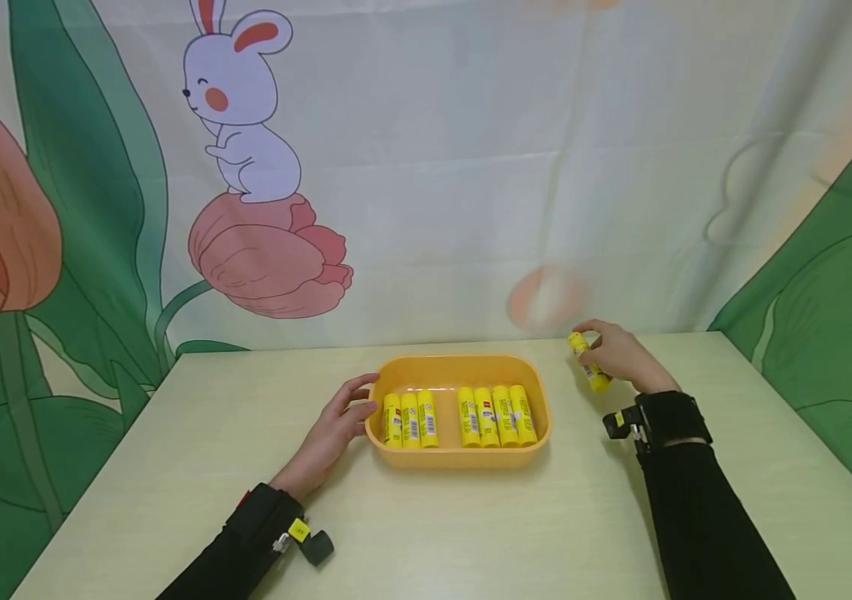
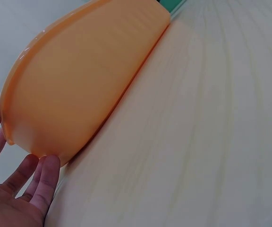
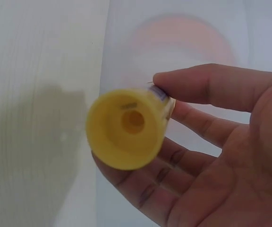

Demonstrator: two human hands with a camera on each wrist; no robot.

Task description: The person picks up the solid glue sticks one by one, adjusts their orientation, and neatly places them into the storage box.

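On the table a yellow-orange tray (image 1: 458,458) holds several yellow glue sticks (image 1: 410,421), standing in two groups with a gap between them. My left hand (image 1: 336,427) is at the tray's left end, its fingertips touching the outer wall (image 2: 65,90) and rim. To the right of the tray, my right hand (image 1: 624,357) grips another yellow glue stick (image 1: 588,363) between thumb and fingers, tilted over the table's back part. In the right wrist view this glue stick's hollow round yellow end (image 3: 126,137) faces the camera.
The pale wooden table (image 1: 463,533) runs back to a hanging cloth (image 1: 433,208) printed with a rabbit, tulips and leaves. A black wrist strap with a small camera (image 1: 669,421) is on the right arm, and a similar one (image 1: 276,517) on the left.
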